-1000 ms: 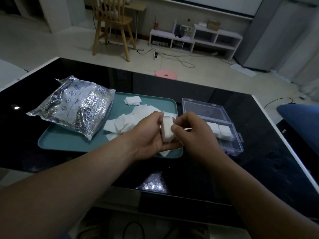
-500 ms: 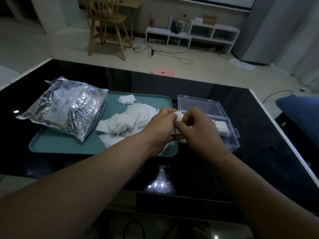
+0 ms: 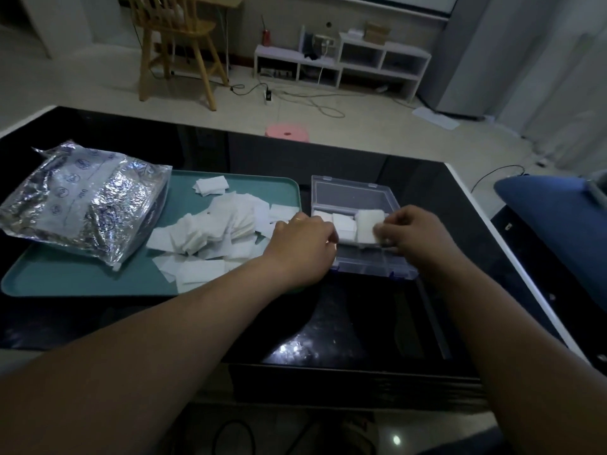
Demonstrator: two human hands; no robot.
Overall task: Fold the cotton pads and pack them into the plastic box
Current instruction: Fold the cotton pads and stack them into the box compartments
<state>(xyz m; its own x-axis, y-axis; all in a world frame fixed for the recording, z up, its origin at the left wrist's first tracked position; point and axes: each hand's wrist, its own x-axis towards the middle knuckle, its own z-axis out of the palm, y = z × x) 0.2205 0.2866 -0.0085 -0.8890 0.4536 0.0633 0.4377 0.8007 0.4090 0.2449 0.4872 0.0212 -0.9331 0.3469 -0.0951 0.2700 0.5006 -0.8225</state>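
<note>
The clear plastic box (image 3: 371, 269) lies open toward the right edge of the black desk (image 3: 361, 323), just beside the teal tray (image 3: 82, 284) on the left half. The right hand (image 3: 418, 239) pinches a folded cotton pad (image 3: 368, 224) between thumb and fingertips, holding it in the box's far right part, next to the packed pads (image 3: 343, 223). The left hand (image 3: 300, 249) rests at the box's left wall, fingers curled down; whether they hold anything cannot be told. Loose cotton pads (image 3: 223, 231) litter the tray beside a crinkled foil bag (image 3: 82, 205).
</note>
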